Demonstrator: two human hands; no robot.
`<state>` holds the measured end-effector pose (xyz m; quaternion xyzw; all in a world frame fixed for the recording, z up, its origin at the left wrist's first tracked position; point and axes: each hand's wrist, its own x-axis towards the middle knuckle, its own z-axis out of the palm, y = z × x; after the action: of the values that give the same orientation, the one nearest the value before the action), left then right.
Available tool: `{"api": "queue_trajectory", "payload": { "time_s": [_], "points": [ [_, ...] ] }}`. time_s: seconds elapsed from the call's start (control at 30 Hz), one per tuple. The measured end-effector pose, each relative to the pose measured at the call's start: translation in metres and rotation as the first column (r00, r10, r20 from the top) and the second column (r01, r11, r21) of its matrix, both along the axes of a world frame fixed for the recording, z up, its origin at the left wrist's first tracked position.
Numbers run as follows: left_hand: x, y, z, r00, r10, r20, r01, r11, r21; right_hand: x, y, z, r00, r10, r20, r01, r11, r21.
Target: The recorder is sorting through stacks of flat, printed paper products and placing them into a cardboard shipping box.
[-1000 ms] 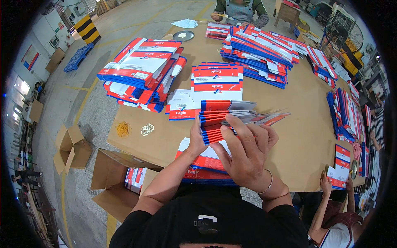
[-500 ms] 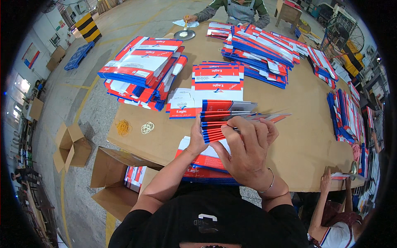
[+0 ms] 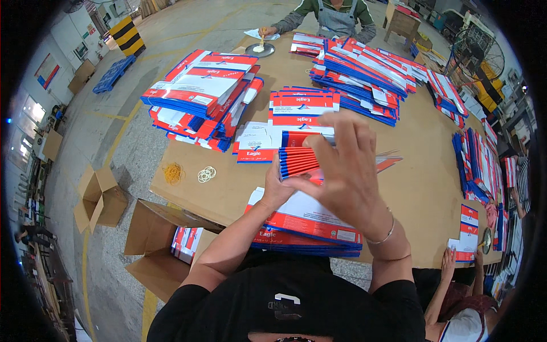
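Observation:
Upright above the table, a bundle of flat folded cartons (image 3: 297,162) in red, white and blue turns its stacked edges toward me. My left hand (image 3: 276,188) grips it from the left side. My right hand (image 3: 352,179) is raised just right of the bundle, fingers apart and curved, thumb close to the bundle's lower edge; it hides the bundle's right part. Below both hands lies a stack of flat cartons (image 3: 310,219) at the near table edge. Beyond them sit more flat cartons (image 3: 302,105), fanned in overlapping rows.
Tall carton piles (image 3: 199,85) stand left and far right. Orange rubber bands (image 3: 173,173) and pale ones (image 3: 207,174) lie on the table (image 3: 416,199). Open cardboard boxes (image 3: 151,228) sit on the floor at left. One co-worker's hand (image 3: 266,31) holds a brush over a plate; another works at right.
My right hand has lifted off the carton edges and its fingers have spread. The bundle's edges sit closer together. At right, the co-worker's carton now lies flat on the table.

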<state>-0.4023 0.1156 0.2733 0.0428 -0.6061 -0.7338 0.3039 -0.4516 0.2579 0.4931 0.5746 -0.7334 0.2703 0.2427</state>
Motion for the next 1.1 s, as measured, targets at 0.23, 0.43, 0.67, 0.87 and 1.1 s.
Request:
{"api": "queue_trajectory", "payload": {
  "time_s": [0.23,0.43,0.67,0.87,1.1],
  "points": [
    [-0.005,-0.005,0.009,0.976,0.142,0.165,-0.093,0.957,-0.274,-0.047,-0.01,0.005,0.99,0.068,0.126,-0.11,0.923,0.369],
    [0.021,-0.004,0.033,0.964,0.265,-0.013,-0.245,0.868,-0.432,-0.041,-0.009,-0.014,0.982,0.179,0.053,-0.185,0.971,0.152],
    [0.034,-0.003,0.106,0.893,0.383,-0.237,-0.441,0.639,-0.63,-0.036,-0.009,-0.006,0.989,0.116,0.096,-0.137,0.959,0.248],
    [0.019,0.006,0.087,0.949,0.314,-0.008,-0.273,0.812,-0.516,-0.032,-0.009,-0.007,0.986,0.111,0.122,-0.136,0.967,0.218],
    [0.01,0.019,0.073,0.977,0.209,-0.043,-0.212,0.933,-0.291,-0.03,0.009,-0.01,0.994,0.051,0.1,-0.066,0.987,0.15]
  ]
}}
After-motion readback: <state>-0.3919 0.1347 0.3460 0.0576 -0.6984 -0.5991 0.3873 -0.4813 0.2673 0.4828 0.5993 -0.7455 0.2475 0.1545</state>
